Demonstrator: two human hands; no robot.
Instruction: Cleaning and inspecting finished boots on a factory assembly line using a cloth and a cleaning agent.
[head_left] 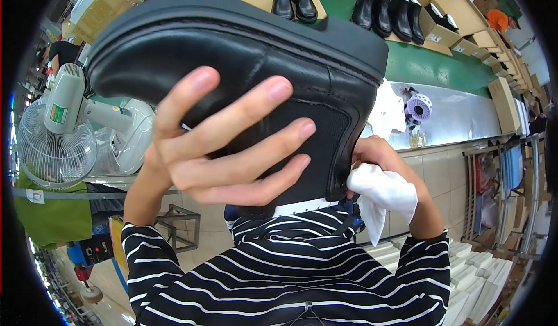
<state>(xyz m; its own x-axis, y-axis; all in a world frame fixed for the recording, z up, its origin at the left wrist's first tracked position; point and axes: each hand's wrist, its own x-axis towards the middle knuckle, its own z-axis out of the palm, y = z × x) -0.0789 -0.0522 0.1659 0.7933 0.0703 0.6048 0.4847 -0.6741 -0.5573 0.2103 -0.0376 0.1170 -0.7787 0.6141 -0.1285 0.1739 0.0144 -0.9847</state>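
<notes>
A black leather ankle boot point(244, 52) fills the upper middle of the head view, held sideways with its sole up and its toe to the left. My left hand point(226, 140) grips its side, fingers spread over the elastic panel. My right hand point(386, 172) holds a bunched white cloth point(381, 189) pressed against the boot's heel edge. Both forearms wear black-and-white striped sleeves.
Beyond the boot runs a green conveyor point(430, 64) with several black boots point(389, 9) and open cardboard boxes point(459, 12). A metal shelf point(459, 116) holds a purple tape roll point(419, 106). A white fan point(55, 145) stands at left; stacked white boxes point(476, 273) at lower right.
</notes>
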